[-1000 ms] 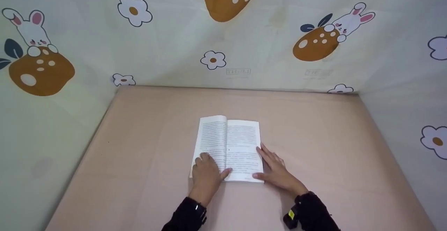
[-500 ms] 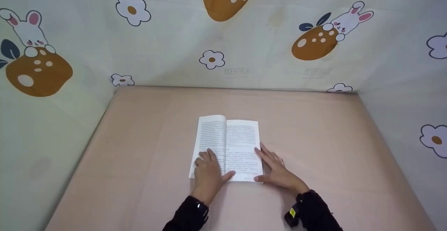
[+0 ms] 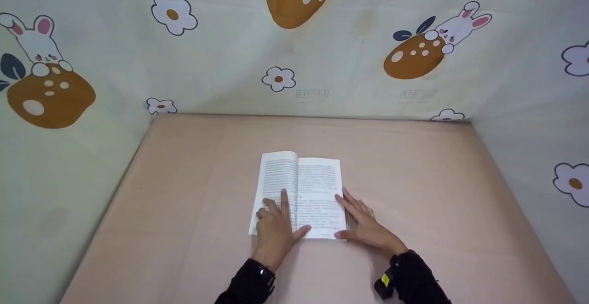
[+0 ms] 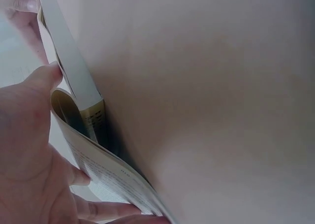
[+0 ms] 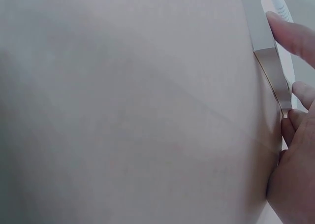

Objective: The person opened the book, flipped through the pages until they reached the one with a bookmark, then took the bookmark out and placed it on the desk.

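Observation:
An open paperback book (image 3: 317, 180) lies on the table, printed pages up, its left pages arching up toward the spine. My left hand (image 3: 274, 230) rests on the left page with its index finger straight and its thumb reaching across the gutter. In the left wrist view, the left thumb (image 4: 47, 76) presses on the lower page edge beside the curled left pages (image 4: 113, 170). My right hand (image 3: 366, 226) rests along the book's right edge, thumb and index finger on the page margin. In the right wrist view, its other fingers (image 5: 289, 128) are against the thick page block (image 5: 275, 76).
The table (image 3: 184, 180) has a pinkish-beige cover. A pale curtain (image 3: 221, 55) printed with rabbits, flowers and orange fruit encloses its back and both sides. Dark sleeves (image 3: 248, 283) cover both forearms, and a small black device (image 3: 384, 288) sits at the right wrist.
My left hand has slid slightly right over the left page, and its index finger has straightened forward from a bent pose. The right hand and the book stay nearly still.

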`<state>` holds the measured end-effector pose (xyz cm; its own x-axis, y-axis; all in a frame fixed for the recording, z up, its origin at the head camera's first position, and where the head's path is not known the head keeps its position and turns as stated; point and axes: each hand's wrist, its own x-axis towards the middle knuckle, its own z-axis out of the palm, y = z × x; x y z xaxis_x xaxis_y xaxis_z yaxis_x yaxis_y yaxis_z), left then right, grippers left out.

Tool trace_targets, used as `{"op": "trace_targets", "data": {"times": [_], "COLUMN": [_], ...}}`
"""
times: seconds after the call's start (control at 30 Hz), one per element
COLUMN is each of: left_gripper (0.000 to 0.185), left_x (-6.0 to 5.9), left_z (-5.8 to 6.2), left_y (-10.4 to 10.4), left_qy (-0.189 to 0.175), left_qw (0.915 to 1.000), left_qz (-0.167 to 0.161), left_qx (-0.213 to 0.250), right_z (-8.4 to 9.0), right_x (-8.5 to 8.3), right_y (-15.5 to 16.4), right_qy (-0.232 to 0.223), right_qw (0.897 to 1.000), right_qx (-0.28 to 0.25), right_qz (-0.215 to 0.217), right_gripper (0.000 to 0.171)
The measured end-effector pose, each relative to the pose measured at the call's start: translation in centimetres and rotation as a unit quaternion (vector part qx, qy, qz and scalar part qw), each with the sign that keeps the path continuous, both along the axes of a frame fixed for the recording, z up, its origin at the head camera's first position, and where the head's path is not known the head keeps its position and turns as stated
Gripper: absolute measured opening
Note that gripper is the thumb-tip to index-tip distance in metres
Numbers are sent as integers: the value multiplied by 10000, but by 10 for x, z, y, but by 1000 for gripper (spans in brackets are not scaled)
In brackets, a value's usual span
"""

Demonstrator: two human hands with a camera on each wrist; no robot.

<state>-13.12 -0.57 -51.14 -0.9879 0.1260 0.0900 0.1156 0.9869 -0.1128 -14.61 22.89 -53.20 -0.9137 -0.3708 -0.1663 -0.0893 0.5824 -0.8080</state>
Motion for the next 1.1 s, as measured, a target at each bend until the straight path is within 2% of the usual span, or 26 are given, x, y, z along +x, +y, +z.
{"op": "trace_targets", "data": {"times": [0.23,0.53,0.83,1.1], "left_gripper": [103,104,107,112], "left_x": [0,-1,0,4], "left_z": [-1,-2,0,5], "left_y": [0,0,1,-1], "left_qy": [158,22,-155,-127], "left_qw": [9999,10000,9998,9996], "left_qz": [-1,45,13,-228], "left_qx": [4,-27,132,-124], "right_z": [0,0,0,-1], "right_x": [1,1,1,1], "right_y": [0,-2,-4,-4], "right_qy": [287,422,380,272], "right_qw": [9995,9991,9992,9993], "right_qx": [13,-16,107,119], "right_qz": [132,76,-100,-212], "right_gripper": [90,90,96,104]}}
